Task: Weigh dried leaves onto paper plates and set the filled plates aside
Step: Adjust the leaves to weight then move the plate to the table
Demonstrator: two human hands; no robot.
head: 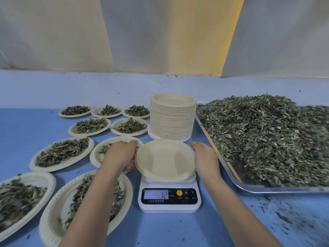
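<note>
Fingers of the left hand (122, 154) curve round the left rim of an empty paper plate (164, 160), thumb low and fingertips high on the edge, holding it. The right hand (204, 157) lies along the opposite rim with its fingers straight and together; whether they touch the plate or sit just beside it I cannot tell. The plate sits on the white scale (169, 205), whose display shows a minus sign and 12. Just behind the scale stands a tall stack of plates (172, 120). Nine filled plates (53, 169) spread over the blue table (160, 229) to the left. To the right, a metal tray (267, 190) holds a heap of dried leaves (267, 139).
</note>
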